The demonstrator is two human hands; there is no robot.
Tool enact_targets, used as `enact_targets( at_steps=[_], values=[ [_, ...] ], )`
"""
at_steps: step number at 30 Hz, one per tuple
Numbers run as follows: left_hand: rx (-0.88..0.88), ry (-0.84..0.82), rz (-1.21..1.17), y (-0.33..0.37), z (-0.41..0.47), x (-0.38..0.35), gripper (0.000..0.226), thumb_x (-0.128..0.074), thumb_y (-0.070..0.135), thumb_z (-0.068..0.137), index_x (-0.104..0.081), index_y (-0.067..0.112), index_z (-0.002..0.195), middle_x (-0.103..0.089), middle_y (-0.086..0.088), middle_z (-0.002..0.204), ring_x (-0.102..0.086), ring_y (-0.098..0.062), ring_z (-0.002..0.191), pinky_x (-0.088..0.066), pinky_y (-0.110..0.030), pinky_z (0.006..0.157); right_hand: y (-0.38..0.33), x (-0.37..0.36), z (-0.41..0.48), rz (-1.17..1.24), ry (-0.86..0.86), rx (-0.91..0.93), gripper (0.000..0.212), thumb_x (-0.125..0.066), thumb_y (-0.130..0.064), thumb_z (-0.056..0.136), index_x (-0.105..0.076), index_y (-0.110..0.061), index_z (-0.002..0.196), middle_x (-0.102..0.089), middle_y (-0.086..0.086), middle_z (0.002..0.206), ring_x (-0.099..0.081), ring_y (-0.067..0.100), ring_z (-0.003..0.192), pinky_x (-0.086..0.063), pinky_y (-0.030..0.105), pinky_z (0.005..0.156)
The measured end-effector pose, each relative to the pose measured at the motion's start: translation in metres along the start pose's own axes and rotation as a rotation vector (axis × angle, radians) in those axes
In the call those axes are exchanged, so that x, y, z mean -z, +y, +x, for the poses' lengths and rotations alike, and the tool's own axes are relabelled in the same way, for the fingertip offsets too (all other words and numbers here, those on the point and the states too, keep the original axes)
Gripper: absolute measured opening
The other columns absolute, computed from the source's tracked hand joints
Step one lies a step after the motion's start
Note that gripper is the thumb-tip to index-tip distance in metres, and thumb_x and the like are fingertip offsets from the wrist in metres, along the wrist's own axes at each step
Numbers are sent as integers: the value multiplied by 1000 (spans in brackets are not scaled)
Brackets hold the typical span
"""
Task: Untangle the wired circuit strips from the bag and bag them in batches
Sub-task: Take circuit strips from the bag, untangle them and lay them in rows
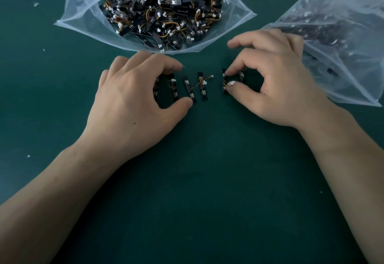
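Pinching one strip (224, 81): right hand (276, 87); left hand (133, 106) curled round three strips (175, 91); two bags (79, 14).

A row of circuit strips (203, 92) lies on the worktop (197, 180) between the left hand (133, 106) and right hand (276, 89), the open bag (83, 29) behind it, a second bag (342, 45) at right.

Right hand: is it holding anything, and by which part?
Yes. The right hand pinches one circuit strip: forefinger at its upper end, thumb near its middle, beside the wire. The strip's lower end is free.
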State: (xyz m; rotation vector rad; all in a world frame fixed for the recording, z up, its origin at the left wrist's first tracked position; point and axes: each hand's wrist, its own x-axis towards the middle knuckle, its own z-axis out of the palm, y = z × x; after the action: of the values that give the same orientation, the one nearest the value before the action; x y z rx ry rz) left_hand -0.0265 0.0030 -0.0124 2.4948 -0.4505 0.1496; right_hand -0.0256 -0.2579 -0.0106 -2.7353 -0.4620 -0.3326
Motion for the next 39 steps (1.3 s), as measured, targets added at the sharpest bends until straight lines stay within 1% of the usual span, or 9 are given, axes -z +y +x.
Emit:
enact_targets(
  at_steps=[4,8,12,21,25,28,34,36,39],
  values=[
    [-4,24,7,2,-1,-2,50,-63,63,84,-63,39,128,-56,22,116,-38,-9,107,-28,-31,98,-5,0,0,55,30,4,22,-64,-37,88,-70,-25,105,-58,-9,138,-46,14,132,-20,38,111],
    [-3,20,6,1,-1,-2,49,-63,63,84,-63,40,127,-55,23,116,-37,-7,108,-26,-29,99,-5,-1,0,80,21,-3,20,-65,-29,85,-72,-24,103,-59,-9,137,-47,13,132,-18,32,112],
    [-6,15,8,0,-1,-3,49,-63,63,83,-63,40,127,-53,25,115,-37,-7,108,-26,-30,99,-4,-2,0,68,-14,-8,20,-66,-30,84,-73,-26,102,-59,-10,137,-46,13,132,-16,30,111],
    [-8,12,12,0,0,-2,51,-66,61,81,-63,41,127,-53,25,115,-38,-9,111,-28,-32,101,-1,-4,1,100,-40,19,21,-66,-21,92,-74,-30,110,-59,-12,137,-47,11,132,-19,40,117],
    [-14,14,12,-1,0,-3,50,-66,61,81,-63,41,127,-51,26,114,-37,-8,110,-29,-32,102,-1,-4,0,136,54,-24,22,-65,-17,92,-71,-27,111,-62,-12,133,-51,10,129,-20,30,114],
    [-19,16,15,-1,0,-3,50,-66,61,81,-63,41,127,-52,25,114,-38,-9,110,-29,-33,101,-3,-2,0,139,42,-31,18,-66,-32,91,-71,-27,107,-62,-13,132,-51,11,129,-20,31,112],
    [-20,23,20,-1,0,-4,51,-66,62,81,-63,41,127,-51,25,114,-38,-9,109,-28,-32,99,-6,-2,0,83,-55,26,48,-60,-68,88,-71,-29,114,-59,-14,136,-46,10,133,-22,41,112],
    [-20,24,22,-1,0,-4,51,-66,62,81,-63,40,127,-51,25,114,-38,-9,109,-29,-33,100,-6,-3,0,73,-59,25,51,-61,-71,86,-71,-30,114,-59,-14,137,-45,10,134,-21,41,113],
    [-19,21,23,-1,0,-3,51,-65,61,81,-63,40,127,-51,25,115,-38,-9,109,-29,-33,100,-7,-4,0,65,-56,20,46,-64,-68,87,-71,-31,114,-59,-14,136,-45,11,134,-22,42,113]
  ],
)
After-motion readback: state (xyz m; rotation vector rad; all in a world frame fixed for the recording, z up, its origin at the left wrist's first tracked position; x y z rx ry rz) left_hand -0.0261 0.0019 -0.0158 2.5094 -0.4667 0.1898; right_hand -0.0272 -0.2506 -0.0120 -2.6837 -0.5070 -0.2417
